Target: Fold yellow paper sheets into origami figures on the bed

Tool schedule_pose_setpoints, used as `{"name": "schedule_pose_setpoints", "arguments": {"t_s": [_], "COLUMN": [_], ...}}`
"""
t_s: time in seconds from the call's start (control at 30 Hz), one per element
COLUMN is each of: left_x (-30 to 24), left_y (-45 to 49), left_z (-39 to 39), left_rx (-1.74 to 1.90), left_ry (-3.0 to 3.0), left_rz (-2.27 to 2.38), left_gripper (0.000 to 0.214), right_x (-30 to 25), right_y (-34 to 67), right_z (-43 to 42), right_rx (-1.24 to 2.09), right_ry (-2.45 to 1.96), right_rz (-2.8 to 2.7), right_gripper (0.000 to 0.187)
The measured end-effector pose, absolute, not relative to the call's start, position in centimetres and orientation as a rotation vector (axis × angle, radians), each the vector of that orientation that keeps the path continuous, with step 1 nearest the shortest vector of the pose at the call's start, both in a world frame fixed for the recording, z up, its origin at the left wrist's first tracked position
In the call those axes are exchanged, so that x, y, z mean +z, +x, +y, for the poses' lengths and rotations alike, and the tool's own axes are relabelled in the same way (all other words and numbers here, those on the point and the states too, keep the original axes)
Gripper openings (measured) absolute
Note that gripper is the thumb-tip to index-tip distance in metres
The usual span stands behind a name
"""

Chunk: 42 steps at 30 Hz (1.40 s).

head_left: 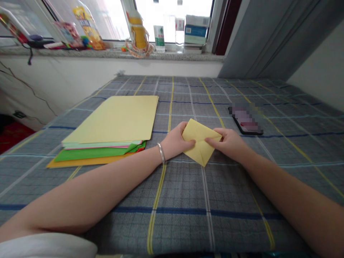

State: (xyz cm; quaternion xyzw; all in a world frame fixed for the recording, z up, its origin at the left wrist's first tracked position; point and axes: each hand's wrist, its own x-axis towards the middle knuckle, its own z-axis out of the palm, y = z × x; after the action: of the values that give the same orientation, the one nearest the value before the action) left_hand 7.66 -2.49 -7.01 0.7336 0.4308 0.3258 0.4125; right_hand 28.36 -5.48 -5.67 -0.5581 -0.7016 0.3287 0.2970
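A folded piece of yellow paper (pixel 199 138), roughly square with crease lines meeting near its middle, is held up between both hands just above the plaid cloth. My left hand (pixel 177 142) pinches its left corner, thumb on the front face and fingers behind. On the opposite side, my right hand (pixel 228 143) grips the right corner the same way, thumb in front. The fingers behind the paper are mostly hidden. A silver bangle (pixel 161 153) circles my left wrist.
Left of my hands lies a stack of coloured paper (pixel 115 118), pale yellow on top, green and orange below. A phone (pixel 245 121) rests to the right on the plaid cloth (pixel 182 193). Bottles, a tube and boxes line the windowsill (pixel 174 57) behind.
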Motion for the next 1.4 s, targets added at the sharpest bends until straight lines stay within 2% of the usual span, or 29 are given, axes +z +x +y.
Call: {"name": "schedule_pose_setpoints", "arguments": {"t_s": [0.5,0.8,1.2,1.4], "left_x": [-6.3,-7.5,-7.1,-7.0], "left_y": [7.8,7.2,7.3,7.2], "left_z": [-3.1,-1.6,-1.4,-1.2], "left_rx": [0.830,0.776,0.826,0.828], "left_ry": [1.909,1.731,1.524,1.432], "left_rz": [1.058,0.888,0.955,0.931], "left_gripper": [0.050,0.036,0.018,0.018], "right_x": [-5.0,-5.3,-4.7,-5.3], "right_y": [27.6,28.7,29.5,30.5], "right_z": [-6.1,-5.5,-5.2,-4.6], "right_rx": [1.031,1.110,1.125,1.145], "right_ry": [-1.442,-1.457,-1.457,-1.431], "right_rz": [-1.724,-1.577,-1.429,-1.408], "right_gripper": [0.020,0.021,0.016,0.015]}}
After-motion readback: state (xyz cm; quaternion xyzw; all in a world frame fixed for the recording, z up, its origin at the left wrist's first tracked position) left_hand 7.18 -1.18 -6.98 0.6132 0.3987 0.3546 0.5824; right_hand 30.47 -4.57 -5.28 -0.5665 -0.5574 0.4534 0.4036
